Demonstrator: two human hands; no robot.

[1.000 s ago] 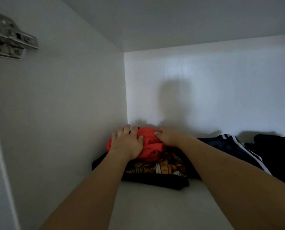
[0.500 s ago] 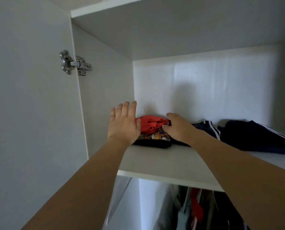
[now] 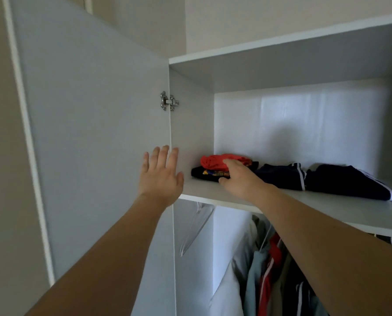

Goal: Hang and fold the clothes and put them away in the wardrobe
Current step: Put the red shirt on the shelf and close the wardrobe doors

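A home bedroom: an open white wardrobe (image 3: 190,124) with folded clothes (image 3: 215,166) above hanging garments (image 3: 268,265).

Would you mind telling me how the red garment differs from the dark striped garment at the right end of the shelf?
The red garment is bright and plain; the dark striped garment is navy with white stripes. The red one lies on top of a black printed garment, the striped one directly on the shelf. The right hand is at the red one's stack; nothing touches the striped one. Both lie folded.
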